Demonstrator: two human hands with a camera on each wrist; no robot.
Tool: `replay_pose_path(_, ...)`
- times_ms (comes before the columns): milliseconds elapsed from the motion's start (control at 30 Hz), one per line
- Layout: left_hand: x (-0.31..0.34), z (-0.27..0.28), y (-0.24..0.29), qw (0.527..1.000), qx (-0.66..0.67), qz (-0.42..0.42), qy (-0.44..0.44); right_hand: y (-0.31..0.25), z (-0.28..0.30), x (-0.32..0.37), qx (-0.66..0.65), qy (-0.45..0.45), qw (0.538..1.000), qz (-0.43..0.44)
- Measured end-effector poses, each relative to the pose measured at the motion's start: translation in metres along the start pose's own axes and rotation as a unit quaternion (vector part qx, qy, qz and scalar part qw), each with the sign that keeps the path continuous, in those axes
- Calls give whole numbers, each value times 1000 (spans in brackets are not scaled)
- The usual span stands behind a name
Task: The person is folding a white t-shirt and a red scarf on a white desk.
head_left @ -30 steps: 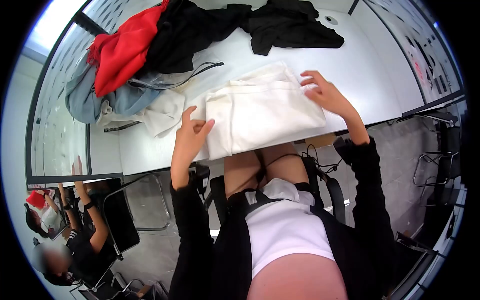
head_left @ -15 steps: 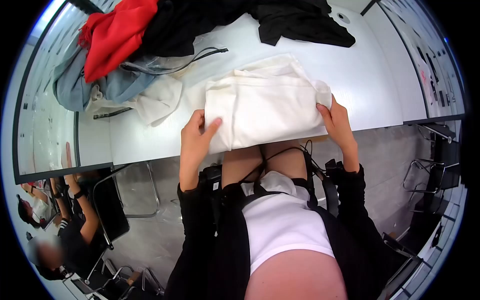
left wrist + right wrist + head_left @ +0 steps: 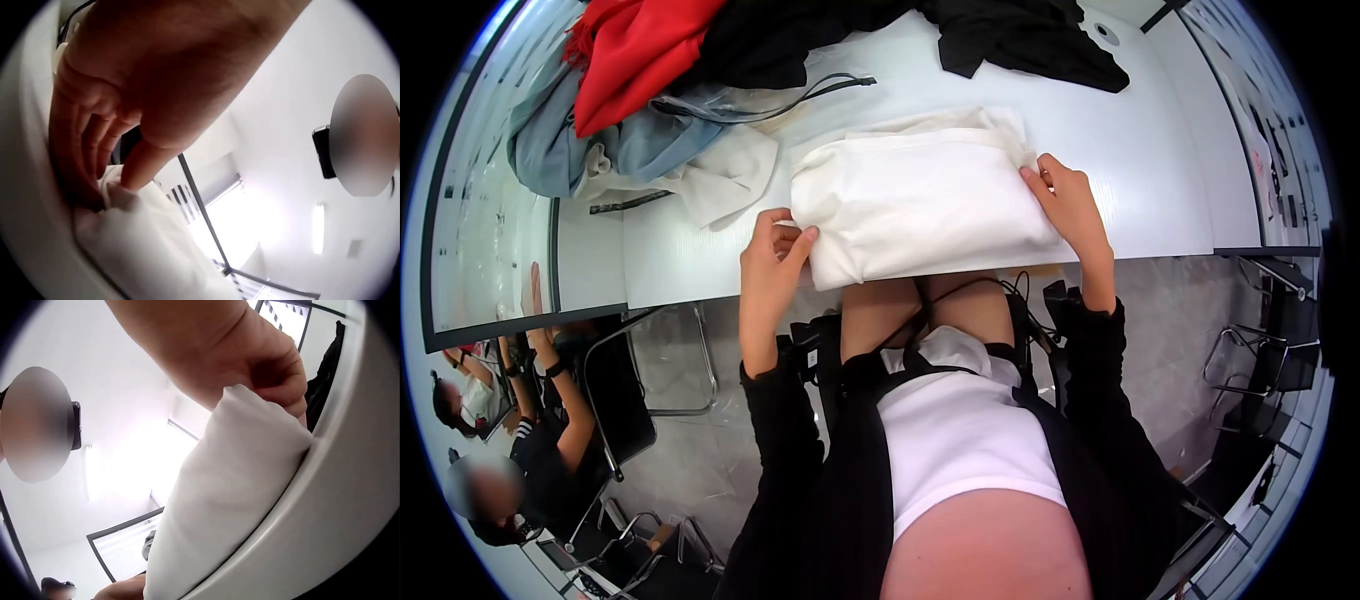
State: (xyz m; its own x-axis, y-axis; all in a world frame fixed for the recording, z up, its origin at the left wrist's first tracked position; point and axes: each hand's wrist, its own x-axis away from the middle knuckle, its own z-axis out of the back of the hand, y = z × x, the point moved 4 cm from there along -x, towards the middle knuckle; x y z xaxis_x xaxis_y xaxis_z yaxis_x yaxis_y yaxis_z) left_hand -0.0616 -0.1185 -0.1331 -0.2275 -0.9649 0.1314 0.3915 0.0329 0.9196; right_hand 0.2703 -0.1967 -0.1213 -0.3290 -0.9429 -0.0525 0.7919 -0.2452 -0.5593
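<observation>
A folded white cloth (image 3: pixel 920 205) lies near the front edge of the white table (image 3: pixel 1160 215). At its left edge my left hand (image 3: pixel 772 268) pinches the fabric between thumb and fingers; the left wrist view shows the thumb (image 3: pixel 142 165) against a gathered bit of cloth. My right hand (image 3: pixel 1076 212) grips the right edge, towards its far corner. In the right wrist view the cloth (image 3: pixel 219 481) bulges up in front of that hand and hides its fingertips.
Behind and to the left are a red scarf (image 3: pixel 635 60), blue-grey fabric (image 3: pixel 550 135), another white cloth (image 3: pixel 735 175) and a plastic bag with a black strip (image 3: pixel 830 88). Dark garments (image 3: pixel 1030 45) lie at the back. Two other people sit at the far left.
My right hand has come down from above the cloth to its right edge and holds it. My left hand has closed on the left edge. The cloth's left side now looks more rumpled.
</observation>
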Motion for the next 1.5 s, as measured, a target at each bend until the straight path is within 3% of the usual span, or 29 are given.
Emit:
replay_pose_path(67,-4,7,15,996,-78,-50,16,2,-3,3,-24,22,999,36)
replay_pose_path(167,-19,13,20,995,-29,-94,30,-7,16,14,4,106,994,-29)
replay_pose_path(267,-36,15,17,995,-8,-102,16,-32,39,33,-54,309,940,135)
replay_pose_path(333,-44,14,18,992,-56,-107,-23,-48,40,47,-70,221,957,172)
replay_pose_path(367,-49,13,14,993,-58,-100,-38,-61,36,50,-97,192,947,239)
replay_pose_path(467,-62,11,4,994,-1,-79,-73,-83,16,54,31,21,938,343)
replay_pose_path(667,-73,8,2,993,42,14,-112,-82,-10,49,46,-2,949,311)
replay_pose_path(767,-83,9,-8,993,24,7,-112,-80,-12,51,42,0,951,306)
replay_pose_path(867,-85,14,0,990,29,-99,-98,-76,-14,53,27,-1,952,305)
replay_pose_path(1000,-91,15,9,970,189,-73,-134,-72,-15,56,15,5,951,310)
replay_pose_path(1133,-112,13,21,973,89,-96,-191,-70,-16,53,21,-2,949,314)
replay_pose_path(1167,-117,12,25,973,25,-151,-175,-69,-15,52,23,-3,949,314)
replay_pose_path(1267,-113,15,37,948,-260,-180,-40,-66,-13,49,18,-8,955,297)
replay_pose_path(1400,-82,22,45,944,-240,-228,9,-52,-10,52,33,10,966,255)
replay_pose_path(1500,-33,23,36,967,-214,-134,27,-34,-5,56,20,59,980,187)
